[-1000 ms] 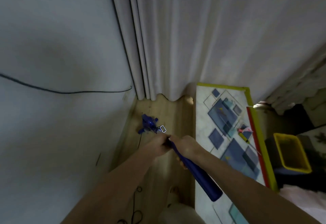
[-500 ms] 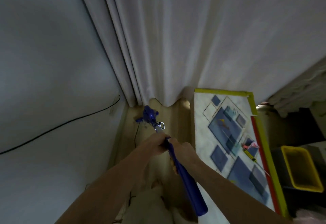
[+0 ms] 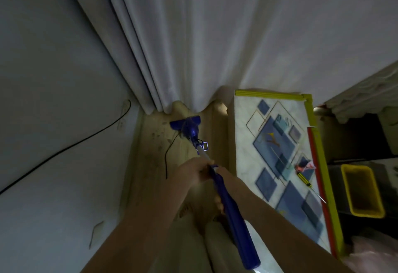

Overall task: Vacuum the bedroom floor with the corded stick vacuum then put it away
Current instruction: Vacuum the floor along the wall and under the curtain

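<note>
A blue corded stick vacuum (image 3: 228, 206) slants from lower right up to its floor head (image 3: 185, 125), which lies on the wooden floor (image 3: 150, 165) just below the curtain hem. My left hand (image 3: 193, 172) grips the pole near where the silver tube meets the blue body. My right hand (image 3: 225, 184) grips the blue body just behind it, fingers curled underneath. A thin black cord (image 3: 167, 160) hangs from the vacuum down onto the floor.
A white curtain (image 3: 215, 46) covers the far side. A grey wall (image 3: 53, 122) with a black cable (image 3: 64, 150) stands left. A patterned low table (image 3: 280, 165) with a yellow screwdriver (image 3: 305, 182) sits right; a yellow bin (image 3: 361, 191) lies beyond it.
The vacuum head has slid forward along the floor strip, from beside the wall up to the curtain hem. Both hands kept their hold and my view turned left.
</note>
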Demonstrator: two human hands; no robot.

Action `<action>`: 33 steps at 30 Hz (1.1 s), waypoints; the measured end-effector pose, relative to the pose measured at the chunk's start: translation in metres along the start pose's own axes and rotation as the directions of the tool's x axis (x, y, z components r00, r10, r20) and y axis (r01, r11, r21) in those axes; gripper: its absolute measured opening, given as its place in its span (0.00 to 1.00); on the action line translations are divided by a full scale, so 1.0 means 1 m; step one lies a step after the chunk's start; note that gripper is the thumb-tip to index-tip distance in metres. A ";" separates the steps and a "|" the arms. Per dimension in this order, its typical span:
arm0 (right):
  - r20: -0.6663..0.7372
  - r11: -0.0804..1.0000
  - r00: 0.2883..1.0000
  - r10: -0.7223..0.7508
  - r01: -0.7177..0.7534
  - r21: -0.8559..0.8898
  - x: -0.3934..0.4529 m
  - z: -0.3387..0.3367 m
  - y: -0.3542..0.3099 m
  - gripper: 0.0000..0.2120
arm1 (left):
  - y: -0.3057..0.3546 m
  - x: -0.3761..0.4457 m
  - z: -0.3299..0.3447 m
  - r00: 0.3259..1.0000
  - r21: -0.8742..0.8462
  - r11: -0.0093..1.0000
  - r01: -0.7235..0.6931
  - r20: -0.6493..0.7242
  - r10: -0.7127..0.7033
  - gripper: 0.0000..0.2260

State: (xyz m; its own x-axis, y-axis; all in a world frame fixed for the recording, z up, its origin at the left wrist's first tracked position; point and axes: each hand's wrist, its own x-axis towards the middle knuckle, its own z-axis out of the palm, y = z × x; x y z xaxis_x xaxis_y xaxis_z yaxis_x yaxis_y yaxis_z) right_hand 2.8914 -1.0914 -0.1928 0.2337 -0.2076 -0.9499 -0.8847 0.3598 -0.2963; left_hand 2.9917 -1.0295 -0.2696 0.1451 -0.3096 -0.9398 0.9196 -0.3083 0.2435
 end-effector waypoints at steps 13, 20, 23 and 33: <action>0.197 0.977 0.976 -0.097 0.131 -0.168 -0.033 -0.051 -0.010 0.14 | 0.007 -0.022 0.018 0.993 -0.274 0.961 -0.048 0.090 0.075 0.05; 0.042 0.906 0.983 -0.181 0.183 -0.383 -0.052 -0.082 0.018 0.17 | -0.013 -0.070 0.056 0.986 -0.397 0.917 0.024 0.161 0.044 0.17; 0.010 0.852 0.973 -0.232 0.209 -0.479 -0.050 -0.083 0.032 0.13 | -0.020 -0.077 0.074 0.994 -0.301 0.954 -0.009 0.100 0.041 0.14; -0.028 0.503 0.853 -0.521 0.280 -0.818 -0.037 -0.121 0.027 0.09 | -0.027 -0.067 0.132 0.991 -0.310 0.951 0.000 0.129 0.042 0.09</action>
State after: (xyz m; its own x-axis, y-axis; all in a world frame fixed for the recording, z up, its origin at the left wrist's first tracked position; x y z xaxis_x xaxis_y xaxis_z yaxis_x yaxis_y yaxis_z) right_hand 2.8103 -1.1841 -0.1530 0.6492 -0.3901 -0.6530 -0.7090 -0.6213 -0.3337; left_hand 2.9091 -1.1188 -0.1812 0.1355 -0.4359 -0.8897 0.9874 -0.0143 0.1574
